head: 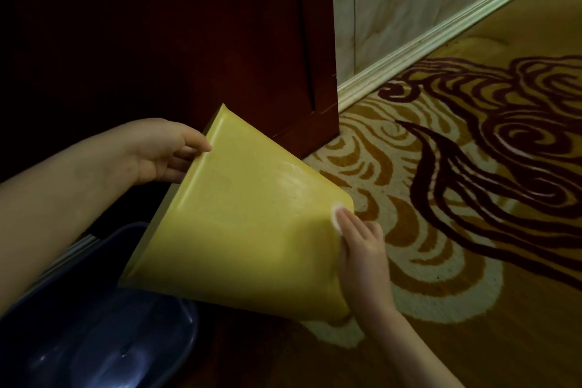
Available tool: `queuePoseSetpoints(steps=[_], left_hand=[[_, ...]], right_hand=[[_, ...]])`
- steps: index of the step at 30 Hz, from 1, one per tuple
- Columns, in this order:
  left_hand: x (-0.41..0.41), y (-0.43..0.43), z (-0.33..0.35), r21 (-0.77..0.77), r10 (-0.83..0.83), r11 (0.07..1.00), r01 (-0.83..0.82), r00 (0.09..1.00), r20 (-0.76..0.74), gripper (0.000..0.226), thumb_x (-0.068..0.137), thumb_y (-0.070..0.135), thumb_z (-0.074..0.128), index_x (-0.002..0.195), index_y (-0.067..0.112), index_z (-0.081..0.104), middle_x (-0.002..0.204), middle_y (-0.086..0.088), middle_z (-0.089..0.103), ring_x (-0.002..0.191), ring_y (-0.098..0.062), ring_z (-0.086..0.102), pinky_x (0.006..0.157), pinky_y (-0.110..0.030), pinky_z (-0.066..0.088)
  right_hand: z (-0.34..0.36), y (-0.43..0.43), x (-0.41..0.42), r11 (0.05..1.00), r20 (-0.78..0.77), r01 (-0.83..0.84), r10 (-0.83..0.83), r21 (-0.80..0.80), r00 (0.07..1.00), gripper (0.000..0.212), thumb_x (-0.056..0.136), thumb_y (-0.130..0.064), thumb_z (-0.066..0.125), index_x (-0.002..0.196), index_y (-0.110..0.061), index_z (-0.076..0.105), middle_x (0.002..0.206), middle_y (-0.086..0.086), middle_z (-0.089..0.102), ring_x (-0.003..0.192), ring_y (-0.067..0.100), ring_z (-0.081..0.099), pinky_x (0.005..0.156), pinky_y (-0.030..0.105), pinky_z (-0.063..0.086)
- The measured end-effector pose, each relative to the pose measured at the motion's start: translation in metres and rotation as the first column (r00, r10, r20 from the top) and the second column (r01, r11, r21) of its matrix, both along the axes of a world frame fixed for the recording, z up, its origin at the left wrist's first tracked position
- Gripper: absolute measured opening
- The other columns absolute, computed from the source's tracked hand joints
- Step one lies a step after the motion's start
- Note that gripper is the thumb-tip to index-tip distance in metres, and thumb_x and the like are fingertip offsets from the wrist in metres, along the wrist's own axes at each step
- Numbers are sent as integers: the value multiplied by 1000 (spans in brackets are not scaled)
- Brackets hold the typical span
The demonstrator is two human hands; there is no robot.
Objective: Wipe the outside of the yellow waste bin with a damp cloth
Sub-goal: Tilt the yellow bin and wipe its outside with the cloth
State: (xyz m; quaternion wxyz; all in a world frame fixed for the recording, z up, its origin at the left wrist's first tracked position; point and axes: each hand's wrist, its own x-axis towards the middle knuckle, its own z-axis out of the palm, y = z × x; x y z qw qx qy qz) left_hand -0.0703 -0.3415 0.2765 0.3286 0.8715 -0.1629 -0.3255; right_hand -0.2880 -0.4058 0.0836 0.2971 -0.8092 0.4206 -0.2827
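dark basin (94,340) seen at lower left | swirl-patterned carpet (472,198) spread over floor | red-brown wooden cabinet (220,41) set against pale wall (425,3) | white skirting board (441,31) fitted along wall base

Two bare forearms enter the head view from the lower edge. The left hand (163,151) and right hand (362,255) carry no gloves, rings or watch. No sleeve is visible. Fingernails appear short and unpainted, though dim lighting limits certainty.
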Motion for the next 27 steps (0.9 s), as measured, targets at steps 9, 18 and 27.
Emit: queuePoseSetpoints(steps=[9,18,27], left_hand=[[12,-46,-8,-28,88,996,-85,992,96,13,88,15,53,76,9,54,75,-5,57,65,-15,56,47,-27,48],[17,-60,-16,-28,161,987,-159,958,238,12,88,12,57,90,0,60,88,-9,55,83,-25,55,69,-36,44],[-11,-52,1,-72,-46,994,79,924,380,18,90,17,53,95,4,65,85,-7,63,72,-16,56,54,-26,37]], right_hand=[[51,42,59,804,23,-522,550,-284,835,69,74,-4,69,137,-7,41,141,11,47,102,30,55,88,39,51],[-51,-11,-8,991,-192,-98,114,93,975,53,96,-9,40,144,-26,24,151,-9,31,126,22,34,102,33,39],[-27,-49,-33,817,155,143,-273,559,949,32,95,-13,45,126,-15,54,77,-7,64,66,15,64,49,24,51]])
